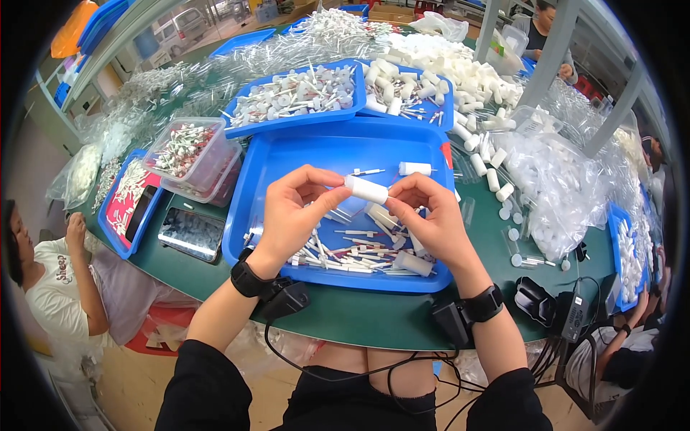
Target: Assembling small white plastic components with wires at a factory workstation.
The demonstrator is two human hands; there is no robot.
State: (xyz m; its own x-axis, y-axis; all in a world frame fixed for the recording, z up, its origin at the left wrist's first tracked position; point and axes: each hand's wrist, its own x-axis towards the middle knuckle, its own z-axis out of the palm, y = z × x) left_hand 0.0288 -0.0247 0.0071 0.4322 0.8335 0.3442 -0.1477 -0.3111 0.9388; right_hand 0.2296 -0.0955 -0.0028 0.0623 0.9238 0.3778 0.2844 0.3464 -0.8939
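A short white cylinder [368,189] lies level between my two hands above a large blue tray [287,151]. My left hand [295,212] pinches its left end between thumb and forefinger. At its right end, the thumb and forefinger of my right hand [430,215] are closed, but whether they grip the cylinder's end or a small part on it is hard to make out. Below, the tray holds several thin white sticks [345,255] with reddish parts and a few more white cylinders [415,169].
Two blue trays [295,97] of small white parts rest at the big tray's far edge. Left are a clear plastic box [188,151], a small blue tray [129,205] and a phone [190,235]. White cylinders [492,179] and a plastic bag [560,194] lie right. Cables [374,370] hang from my wrists.
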